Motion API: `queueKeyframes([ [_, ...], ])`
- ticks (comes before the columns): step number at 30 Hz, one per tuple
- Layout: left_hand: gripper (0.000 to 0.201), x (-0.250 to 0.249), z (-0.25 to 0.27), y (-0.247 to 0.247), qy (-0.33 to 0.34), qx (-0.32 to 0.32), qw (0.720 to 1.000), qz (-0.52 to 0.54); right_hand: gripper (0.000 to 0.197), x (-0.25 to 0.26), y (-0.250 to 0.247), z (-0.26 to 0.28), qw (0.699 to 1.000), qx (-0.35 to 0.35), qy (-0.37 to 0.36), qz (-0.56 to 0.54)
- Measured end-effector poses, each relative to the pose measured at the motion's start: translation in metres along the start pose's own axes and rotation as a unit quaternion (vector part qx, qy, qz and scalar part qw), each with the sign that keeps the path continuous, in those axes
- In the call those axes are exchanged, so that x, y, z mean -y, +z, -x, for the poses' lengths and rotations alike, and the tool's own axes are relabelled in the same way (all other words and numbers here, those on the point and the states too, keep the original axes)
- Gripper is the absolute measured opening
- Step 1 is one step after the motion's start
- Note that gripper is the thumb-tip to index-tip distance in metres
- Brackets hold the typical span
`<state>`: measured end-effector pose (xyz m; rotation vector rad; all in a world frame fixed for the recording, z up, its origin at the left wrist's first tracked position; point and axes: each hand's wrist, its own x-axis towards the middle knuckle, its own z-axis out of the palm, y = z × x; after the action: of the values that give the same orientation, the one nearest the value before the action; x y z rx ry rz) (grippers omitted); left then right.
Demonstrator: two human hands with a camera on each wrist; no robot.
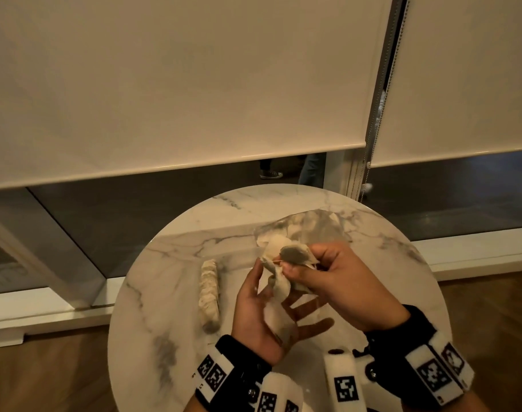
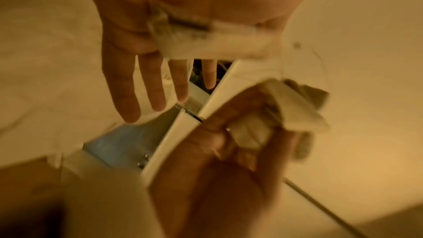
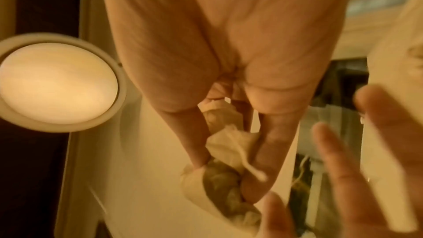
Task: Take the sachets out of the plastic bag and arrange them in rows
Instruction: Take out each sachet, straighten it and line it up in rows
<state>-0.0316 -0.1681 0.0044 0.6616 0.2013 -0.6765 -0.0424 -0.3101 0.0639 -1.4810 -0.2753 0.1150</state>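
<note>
Over a round marble table (image 1: 164, 307), my left hand (image 1: 286, 292) lies palm up with straight fingers, and pale paper sachets (image 1: 279, 319) rest across the palm. The left wrist view shows one such sachet (image 2: 206, 41) above straight fingers (image 2: 158, 88). My right hand (image 1: 298, 260) grips a bunch of sachets (image 1: 295, 252) just above the left hand's thumb. That bunch (image 3: 219, 178) shows between thumb and fingers in the right wrist view. A short row of sachets (image 1: 209, 292) lies on the table to the left. The clear plastic bag (image 1: 310, 227) lies flat behind my hands.
The table is small, and its rim runs close around the hands. Wooden floor (image 1: 45, 376) lies below on both sides. Behind stand glass panels with lowered roller blinds (image 1: 179, 84). A person's legs (image 1: 311, 171) show beyond the glass. A round ceiling lamp (image 3: 57, 82) glows overhead.
</note>
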Motion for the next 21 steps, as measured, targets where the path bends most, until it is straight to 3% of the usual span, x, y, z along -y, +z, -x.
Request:
queueKeyframes([
  [2, 0.067, 0.000, 0.003, -0.002, -0.021, 0.011, 0.998, 0.050, 0.011, -0.011, 0.007, -0.002, 0.997, -0.022, -0.011, 0.077],
  [5, 0.080, -0.002, 0.002, -0.012, -0.051, 0.016, 0.997, 0.059, 0.005, -0.035, 0.013, -0.004, 0.977, -0.048, -0.040, 0.203],
  [7, 0.081, -0.001, 0.001, -0.018, -0.061, 0.008, 0.996, 0.064, 0.011, -0.048, 0.013, -0.005, 0.963, -0.040, -0.056, 0.259],
  [14, 0.046, 0.005, -0.005, -0.038, -0.064, -0.057, 0.996, 0.030, 0.029, -0.069, 0.009, -0.005, 0.917, 0.033, -0.028, 0.396],
  [21, 0.026, 0.005, -0.009, -0.047, -0.047, -0.039, 0.994, 0.086, 0.032, -0.077, 0.007, -0.004, 0.901, 0.029, -0.053, 0.429],
])
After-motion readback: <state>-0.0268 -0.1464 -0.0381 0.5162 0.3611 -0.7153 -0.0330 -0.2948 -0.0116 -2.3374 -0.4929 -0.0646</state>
